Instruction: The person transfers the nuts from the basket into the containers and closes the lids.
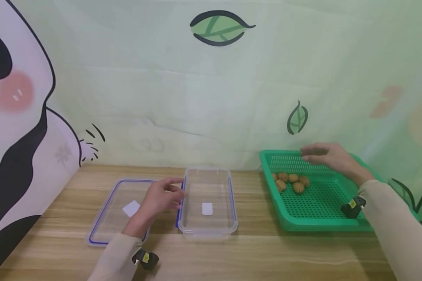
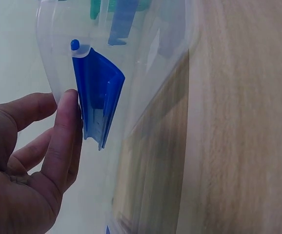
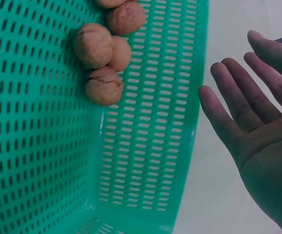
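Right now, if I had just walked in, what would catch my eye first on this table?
Probably the bright green basket on the right, with a small cluster of walnuts in its far left corner and the right hand open above it. Mid-table stands a clear container; the left hand touches its blue side clip, with the lid lying flat beside it.

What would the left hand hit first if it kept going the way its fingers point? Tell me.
Probably the clear plastic container. The left hand points right, its fingers already at the blue side latch on the container's near wall, touching or almost touching it.
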A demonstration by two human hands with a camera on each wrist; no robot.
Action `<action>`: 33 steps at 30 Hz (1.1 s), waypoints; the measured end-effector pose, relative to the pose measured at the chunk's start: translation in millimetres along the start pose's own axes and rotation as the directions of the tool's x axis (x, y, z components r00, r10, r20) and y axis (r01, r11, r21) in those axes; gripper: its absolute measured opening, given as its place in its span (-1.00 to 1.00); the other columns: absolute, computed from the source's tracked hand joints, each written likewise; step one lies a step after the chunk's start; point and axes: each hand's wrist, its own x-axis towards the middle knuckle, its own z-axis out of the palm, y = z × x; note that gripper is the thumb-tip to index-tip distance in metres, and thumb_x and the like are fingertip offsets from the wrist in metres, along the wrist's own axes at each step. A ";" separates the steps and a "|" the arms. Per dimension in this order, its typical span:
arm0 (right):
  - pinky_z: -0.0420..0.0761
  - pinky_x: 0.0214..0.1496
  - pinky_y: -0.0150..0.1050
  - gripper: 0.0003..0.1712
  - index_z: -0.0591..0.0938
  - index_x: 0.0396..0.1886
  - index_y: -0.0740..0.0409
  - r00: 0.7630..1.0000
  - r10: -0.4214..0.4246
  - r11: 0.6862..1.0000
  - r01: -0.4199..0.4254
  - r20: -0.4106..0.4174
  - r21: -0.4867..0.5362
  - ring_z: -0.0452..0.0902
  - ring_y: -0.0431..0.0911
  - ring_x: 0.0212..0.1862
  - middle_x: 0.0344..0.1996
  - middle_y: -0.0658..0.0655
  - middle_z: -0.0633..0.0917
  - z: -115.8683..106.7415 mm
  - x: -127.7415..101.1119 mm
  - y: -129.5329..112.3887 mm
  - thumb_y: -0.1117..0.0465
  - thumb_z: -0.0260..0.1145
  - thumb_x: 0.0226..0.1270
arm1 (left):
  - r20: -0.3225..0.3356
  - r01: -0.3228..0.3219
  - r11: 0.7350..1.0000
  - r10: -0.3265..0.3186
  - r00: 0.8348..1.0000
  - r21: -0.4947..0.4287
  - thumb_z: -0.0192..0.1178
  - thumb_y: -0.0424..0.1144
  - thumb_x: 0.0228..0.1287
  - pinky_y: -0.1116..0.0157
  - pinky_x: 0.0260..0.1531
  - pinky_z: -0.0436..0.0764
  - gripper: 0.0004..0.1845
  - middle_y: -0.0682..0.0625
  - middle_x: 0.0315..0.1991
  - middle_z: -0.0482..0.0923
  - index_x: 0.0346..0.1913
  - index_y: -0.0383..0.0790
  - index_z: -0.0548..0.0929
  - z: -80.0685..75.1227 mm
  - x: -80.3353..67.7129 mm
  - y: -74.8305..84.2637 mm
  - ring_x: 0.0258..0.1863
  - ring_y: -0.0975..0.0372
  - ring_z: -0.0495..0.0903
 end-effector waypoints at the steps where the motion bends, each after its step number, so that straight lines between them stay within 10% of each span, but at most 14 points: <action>1: 0.40 0.40 0.47 -0.28 0.50 0.52 0.13 1.000 0.003 1.000 -0.003 0.002 -0.006 0.49 0.28 0.38 0.41 0.28 0.56 0.2 0.3 1.5 -0.18 0.31 0.58 | 0.001 0.001 1.000 -0.001 1.000 -0.001 0.39 -0.44 0.39 0.12 -0.24 0.86 -0.47 -0.28 -0.04 0.67 0.39 -0.34 0.60 -0.1 0.3 -0.2 -0.38 0.13 0.75; 33: 0.69 0.22 0.24 -0.45 0.56 0.38 0.43 0.985 0.021 0.998 -0.010 0.171 -0.062 0.59 0.34 0.26 0.29 0.43 0.62 16.6 11.6 44.4 0.15 0.33 0.60 | 0.014 0.016 1.000 -0.016 1.000 -0.012 0.40 -0.41 0.40 0.17 -0.23 0.85 -0.46 -0.29 0.00 0.64 0.41 -0.31 0.59 -2.7 0.3 -0.7 -0.31 0.10 0.75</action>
